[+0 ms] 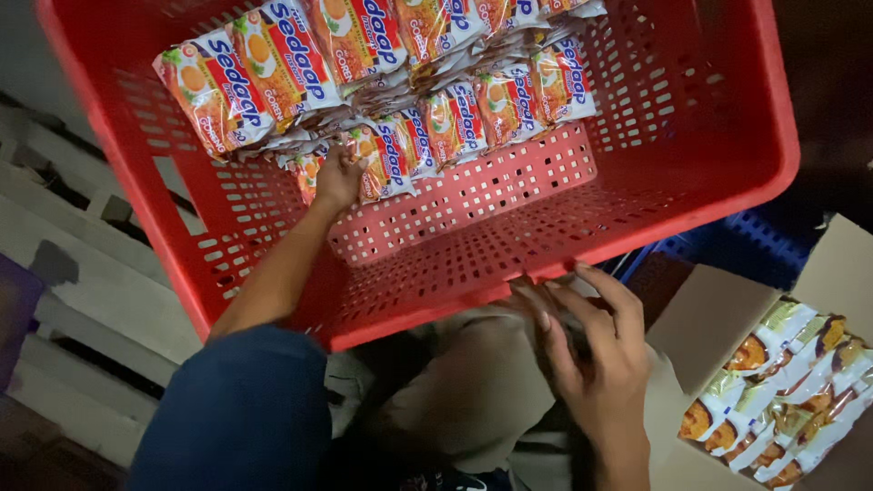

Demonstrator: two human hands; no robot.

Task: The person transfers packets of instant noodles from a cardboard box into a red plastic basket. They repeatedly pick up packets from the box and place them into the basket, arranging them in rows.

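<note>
Inside the red crate (691,173), left hand (338,179) fingers pinch a noodle packet (382,162); right hand (596,350), fingers spread, steadies the near rim. Best keep rows snug.

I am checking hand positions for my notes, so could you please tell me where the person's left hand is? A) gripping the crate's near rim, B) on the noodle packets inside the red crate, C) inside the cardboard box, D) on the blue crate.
B: the left hand reaches into the red crate and rests on the noodle packets, while the right hand is by the near rim.
</note>
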